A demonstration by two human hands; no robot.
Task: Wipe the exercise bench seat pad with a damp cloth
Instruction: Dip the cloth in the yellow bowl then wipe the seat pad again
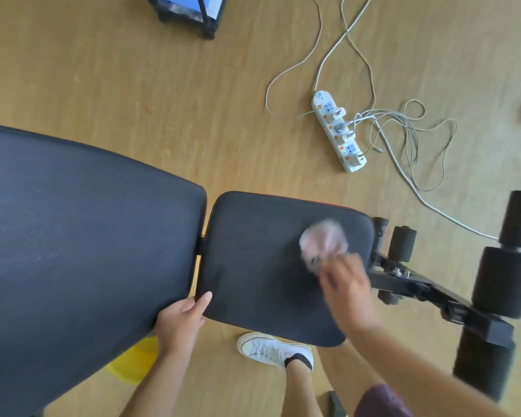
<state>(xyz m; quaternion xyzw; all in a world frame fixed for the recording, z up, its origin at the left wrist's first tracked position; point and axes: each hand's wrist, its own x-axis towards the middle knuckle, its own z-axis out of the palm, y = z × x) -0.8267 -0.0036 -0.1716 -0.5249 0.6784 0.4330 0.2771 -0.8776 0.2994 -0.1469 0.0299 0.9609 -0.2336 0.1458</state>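
Note:
The black seat pad of the exercise bench lies in the middle of the view, with the larger black back pad to its left. My right hand is blurred by motion and presses a pale pinkish cloth onto the seat pad's far right part. My left hand grips the near edge of the bench at the gap between the two pads, thumb on the seat pad's corner.
Black foam rollers and the bench frame stick out to the right. A white power strip with tangled white cables lies on the wooden floor beyond. A yellow container sits under the bench. My white shoe stands near the seat.

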